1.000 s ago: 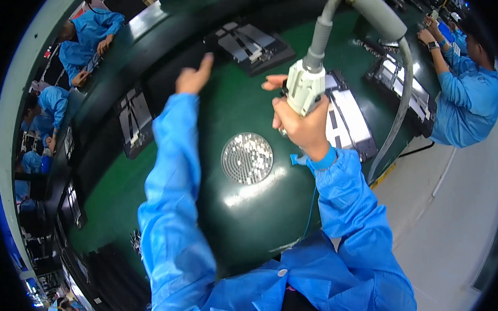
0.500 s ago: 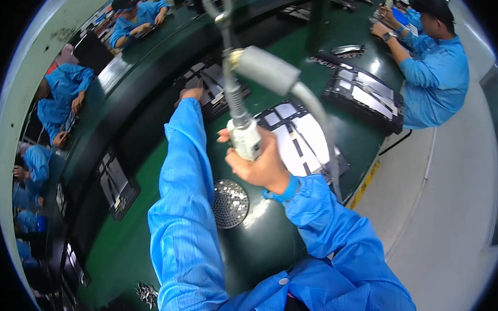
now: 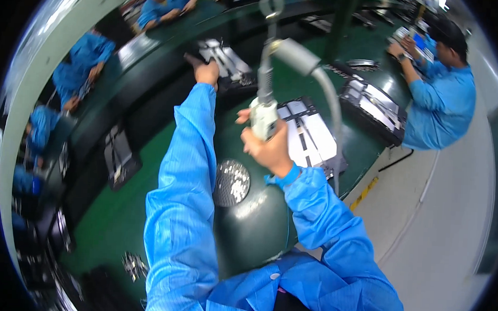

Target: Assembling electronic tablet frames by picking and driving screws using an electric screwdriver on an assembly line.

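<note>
My left hand (image 3: 206, 72) is stretched far forward at the near left corner of a flat black-framed panel with white rectangular sections (image 3: 228, 61). Its fingers look spread at the corner, but blur hides whether they grip it. In my right hand (image 3: 267, 146) is a pale electric screwdriver (image 3: 263, 118), held upright by its body and hanging from a coiled cord with a metal loop. Just beyond that hand, a similar panel (image 3: 320, 135) lies on the green table. A round metal tray of small shiny parts (image 3: 232, 182) sits between my forearms.
Another panel sits on a black case (image 3: 371, 109) at the right, near a seated co-worker (image 3: 440, 102). A thick grey hose (image 3: 334, 109) hangs past my right hand. One more panel (image 3: 119, 155) lies at the left. Loose metal pieces (image 3: 134, 266) lie at the near left.
The view has shifted, so most things sit higher in the picture. My left hand stays at the far panel's corner; my right hand keeps hold of the screwdriver.
</note>
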A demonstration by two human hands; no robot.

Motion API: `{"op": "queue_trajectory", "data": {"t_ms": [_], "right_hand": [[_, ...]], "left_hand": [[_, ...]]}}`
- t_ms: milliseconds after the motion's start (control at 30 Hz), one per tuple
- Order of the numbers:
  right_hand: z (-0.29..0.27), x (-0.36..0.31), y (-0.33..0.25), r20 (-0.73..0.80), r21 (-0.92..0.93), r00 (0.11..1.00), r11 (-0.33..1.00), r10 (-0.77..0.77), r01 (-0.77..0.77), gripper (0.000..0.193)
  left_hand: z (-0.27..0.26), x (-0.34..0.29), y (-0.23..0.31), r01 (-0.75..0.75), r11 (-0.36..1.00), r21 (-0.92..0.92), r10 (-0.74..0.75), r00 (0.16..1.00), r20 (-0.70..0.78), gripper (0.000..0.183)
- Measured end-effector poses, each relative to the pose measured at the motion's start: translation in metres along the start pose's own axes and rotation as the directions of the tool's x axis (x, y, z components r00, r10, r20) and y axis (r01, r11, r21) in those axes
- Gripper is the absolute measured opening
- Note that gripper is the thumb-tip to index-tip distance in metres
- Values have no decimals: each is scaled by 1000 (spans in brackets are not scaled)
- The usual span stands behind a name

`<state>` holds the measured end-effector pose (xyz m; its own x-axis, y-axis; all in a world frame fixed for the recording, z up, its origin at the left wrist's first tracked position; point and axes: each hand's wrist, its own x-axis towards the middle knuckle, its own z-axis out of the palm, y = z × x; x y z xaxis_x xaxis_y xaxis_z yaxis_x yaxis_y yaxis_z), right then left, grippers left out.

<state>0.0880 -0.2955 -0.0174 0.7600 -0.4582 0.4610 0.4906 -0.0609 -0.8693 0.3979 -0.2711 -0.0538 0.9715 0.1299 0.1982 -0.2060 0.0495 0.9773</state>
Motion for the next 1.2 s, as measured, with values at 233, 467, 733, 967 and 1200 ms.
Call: {"op": "queue_trajectory", "data": {"t_ms": [233, 467, 733, 967, 1200], "right_hand": [[2, 6, -29, 63, 109, 997, 993, 47, -53, 14], [13, -10, -18, 140, 42, 990, 999, 11, -17, 28], [15, -13, -17, 149, 83, 989, 996, 10, -23, 28], [15, -14, -16, 166, 23, 986, 999, 19, -24, 33], [25, -19, -18, 216, 38, 976, 998, 37, -46, 34]], "left_hand": [[-255, -128, 131, -72, 978, -194, 81, 996, 42, 74], [-395, -346, 120, 222, 945, -242, -258, 958, -127, 80], [-392, -400, 117, 339, 938, -65, -345, 932, -115, 80], [-376, -405, 65, 25, 968, 251, -14, 999, -45, 71], [-362, -426, 95, 101, 795, 598, -28, 991, -131, 66]]}}
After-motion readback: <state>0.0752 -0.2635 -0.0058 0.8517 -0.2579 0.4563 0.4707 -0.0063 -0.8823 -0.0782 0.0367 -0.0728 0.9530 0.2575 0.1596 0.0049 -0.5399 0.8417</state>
